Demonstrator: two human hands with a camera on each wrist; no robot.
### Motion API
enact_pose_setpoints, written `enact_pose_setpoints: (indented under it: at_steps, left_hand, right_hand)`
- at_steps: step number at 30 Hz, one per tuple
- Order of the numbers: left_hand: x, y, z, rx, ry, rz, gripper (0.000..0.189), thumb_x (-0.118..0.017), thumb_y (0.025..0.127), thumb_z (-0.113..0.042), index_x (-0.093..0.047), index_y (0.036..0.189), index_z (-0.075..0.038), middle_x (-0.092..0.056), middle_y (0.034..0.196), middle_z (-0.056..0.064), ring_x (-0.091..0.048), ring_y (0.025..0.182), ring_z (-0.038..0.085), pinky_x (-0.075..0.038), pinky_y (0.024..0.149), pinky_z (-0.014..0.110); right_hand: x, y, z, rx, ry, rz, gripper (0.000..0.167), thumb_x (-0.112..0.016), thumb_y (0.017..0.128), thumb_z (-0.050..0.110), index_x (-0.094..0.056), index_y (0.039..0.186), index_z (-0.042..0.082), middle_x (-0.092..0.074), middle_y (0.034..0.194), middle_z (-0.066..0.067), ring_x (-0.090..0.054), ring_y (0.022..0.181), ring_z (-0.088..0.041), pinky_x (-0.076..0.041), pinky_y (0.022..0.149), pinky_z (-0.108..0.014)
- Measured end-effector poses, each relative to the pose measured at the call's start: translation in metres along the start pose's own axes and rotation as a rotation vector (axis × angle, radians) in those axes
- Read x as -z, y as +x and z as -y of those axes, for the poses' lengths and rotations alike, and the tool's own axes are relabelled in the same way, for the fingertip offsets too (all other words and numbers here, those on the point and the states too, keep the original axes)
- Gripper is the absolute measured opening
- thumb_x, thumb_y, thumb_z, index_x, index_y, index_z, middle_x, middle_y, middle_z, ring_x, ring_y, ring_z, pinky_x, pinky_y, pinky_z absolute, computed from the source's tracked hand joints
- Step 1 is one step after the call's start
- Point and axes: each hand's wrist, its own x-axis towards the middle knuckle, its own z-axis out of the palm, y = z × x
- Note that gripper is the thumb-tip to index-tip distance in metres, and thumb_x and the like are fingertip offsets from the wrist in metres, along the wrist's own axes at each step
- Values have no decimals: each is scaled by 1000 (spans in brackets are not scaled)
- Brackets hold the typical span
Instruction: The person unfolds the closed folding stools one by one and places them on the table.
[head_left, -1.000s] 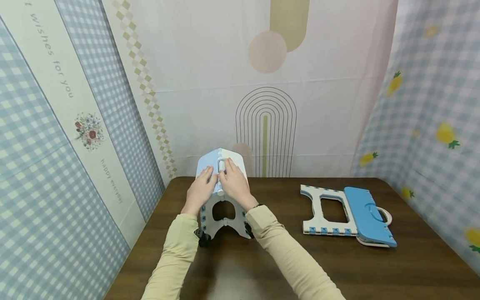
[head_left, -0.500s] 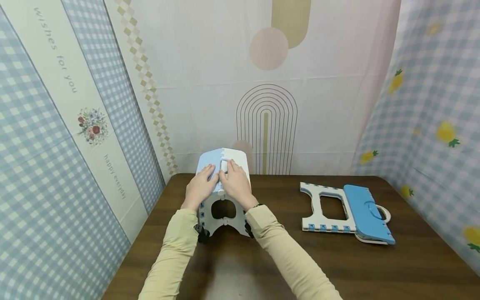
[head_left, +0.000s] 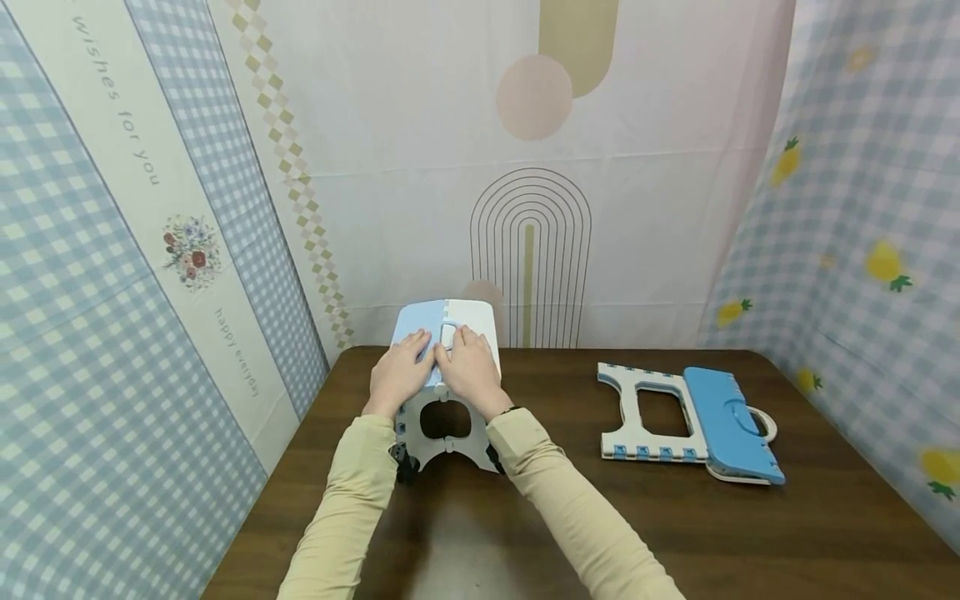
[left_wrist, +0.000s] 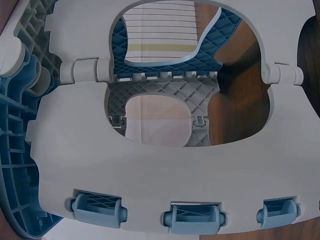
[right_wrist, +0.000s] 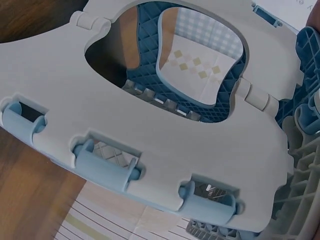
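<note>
A folding step stool stands upright at the table's back left, its top half light blue (head_left: pixel 422 317) and half white (head_left: pixel 476 313). My left hand (head_left: pixel 397 375) lies flat on the blue half, fingers pointing forward. On the white half rests my right hand (head_left: pixel 471 368), its fingers reaching beside the small handle slot (head_left: pixel 447 335) at the centre seam. Below them spreads the white front leg panel (head_left: pixel 482 442) with its oval hole. Both wrist views show this panel close up, with blue hinge knuckles (left_wrist: pixel 194 219) along one edge; the hands' palms are hidden.
A second folding stool (head_left: pixel 738 433), blue and white, lies folded flat on the right of the brown wooden table (head_left: pixel 555 517). Patterned cloths (head_left: pixel 390 167) hang behind and on both sides. A dark device (head_left: pixel 405 462) sits under the left wrist.
The stool's top has gone from slightly peaked at the seam to flatter, with both hands staying on it. The head view has shifted a little.
</note>
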Motion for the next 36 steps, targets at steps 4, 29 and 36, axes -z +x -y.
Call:
enact_pose_setpoints:
  at_steps: [4,29,36]
  left_hand:
    - [-1,0,-2,0,-2,2,54,-33,103,-41,-35,151,-15,-32,159,5,-27,149,24,-18,124,43]
    - [9,9,-12,-65,64,129,55,-33,104,-33,-32,151,-4,-29,158,17,-25,148,35,-15,122,57]
    - [24,4,-62,-110,140,86,53,-43,102,-27,-38,147,1,-36,154,18,-31,146,34,-12,122,58]
  right_hand:
    - [0,1,-3,16,-22,14,60,-32,104,36,-36,145,-8,-36,153,-22,-31,146,-32,-21,123,-43]
    - [8,0,-26,-7,540,-87,42,-49,97,18,-56,134,-1,-47,148,-15,-45,137,-31,-40,111,-46]
    - [33,-23,-94,-151,1252,-330,27,-54,90,-2,-66,113,-9,-63,131,-15,-57,125,-20,-42,111,-36]
